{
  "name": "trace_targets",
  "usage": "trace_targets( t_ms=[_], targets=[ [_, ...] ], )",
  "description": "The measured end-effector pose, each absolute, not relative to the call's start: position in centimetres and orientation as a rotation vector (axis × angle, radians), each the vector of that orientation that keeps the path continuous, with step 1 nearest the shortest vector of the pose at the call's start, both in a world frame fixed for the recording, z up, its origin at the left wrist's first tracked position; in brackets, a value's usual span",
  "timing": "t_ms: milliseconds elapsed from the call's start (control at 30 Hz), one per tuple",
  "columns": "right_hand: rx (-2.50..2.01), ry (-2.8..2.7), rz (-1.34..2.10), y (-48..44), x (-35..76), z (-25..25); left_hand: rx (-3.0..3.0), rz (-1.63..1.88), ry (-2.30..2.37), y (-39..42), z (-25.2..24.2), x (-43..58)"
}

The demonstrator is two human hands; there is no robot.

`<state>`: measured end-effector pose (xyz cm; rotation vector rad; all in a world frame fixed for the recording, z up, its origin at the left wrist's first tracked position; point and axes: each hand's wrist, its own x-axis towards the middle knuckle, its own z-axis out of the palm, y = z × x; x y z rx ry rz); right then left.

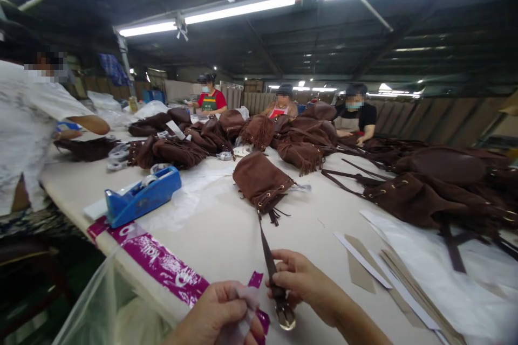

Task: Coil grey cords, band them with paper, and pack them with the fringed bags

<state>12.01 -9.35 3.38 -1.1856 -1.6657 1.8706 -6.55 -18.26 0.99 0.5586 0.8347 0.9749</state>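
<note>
Fingers pinched, my left hand (222, 310) holds a thin whitish sheet (246, 302) at the bottom centre. Just right of it, my right hand (293, 280) grips a dark brown strap (267, 250) near its metal buckle (285, 317), which hangs below the fingers. The strap runs away from me to a brown fringed bag (261, 178) lying on the white table (218, 237). Gold eyelets and tassels show at the bag's near edge. My two hands are close together but not visibly touching.
A blue tape dispenser (143, 194) stands at the left edge by a purple printed strip (162, 267). Brown bags (421, 199) lie at right and across the back. Card strips (360, 264) and clear plastic (465, 280) lie at right. Several people are around the table, one (24, 124) close at left.
</note>
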Motion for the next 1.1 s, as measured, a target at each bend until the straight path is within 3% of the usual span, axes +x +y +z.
trace_targets(
  t_ms=[267,533,767,1100],
  targets=[
    [-0.812,-1.050,2.087,-9.4,10.8,1.6,0.713,1.097,0.956,-18.0,-0.5,-6.1],
    [-0.816,-1.326,1.941,-10.0,11.2,0.1,0.721,1.267,1.033,-16.4,-1.8,-5.6],
    [-0.772,-1.018,2.109,-9.9,11.5,-0.8,0.701,1.263,1.032,-16.6,-1.0,-4.9],
    [-0.972,-1.262,1.849,-11.0,10.9,0.5,0.810,1.285,1.136,-16.2,-1.3,-4.4]
  ],
)
